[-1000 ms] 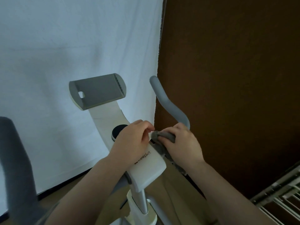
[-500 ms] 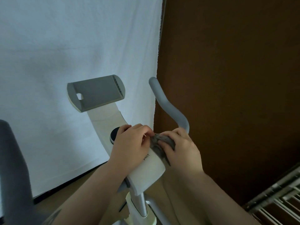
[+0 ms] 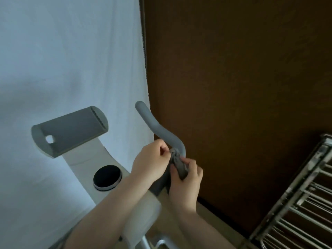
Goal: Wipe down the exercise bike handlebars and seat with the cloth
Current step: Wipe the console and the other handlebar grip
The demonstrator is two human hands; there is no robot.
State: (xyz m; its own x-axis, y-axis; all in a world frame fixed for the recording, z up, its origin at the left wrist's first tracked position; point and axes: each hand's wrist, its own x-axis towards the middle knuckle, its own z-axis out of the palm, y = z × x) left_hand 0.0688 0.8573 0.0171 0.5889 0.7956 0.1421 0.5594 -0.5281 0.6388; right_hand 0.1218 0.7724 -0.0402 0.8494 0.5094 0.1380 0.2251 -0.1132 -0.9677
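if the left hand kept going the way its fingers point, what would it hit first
Probably the grey cloth it already pinches at the top, then the handlebar bend right behind. Depth is hard to judge from this single view.

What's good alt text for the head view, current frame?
Two bare hands, left hand and right hand, pinch a grey cloth at the base of an exercise bike's grey right handlebar. A grey tablet holder and round black knob sit left.
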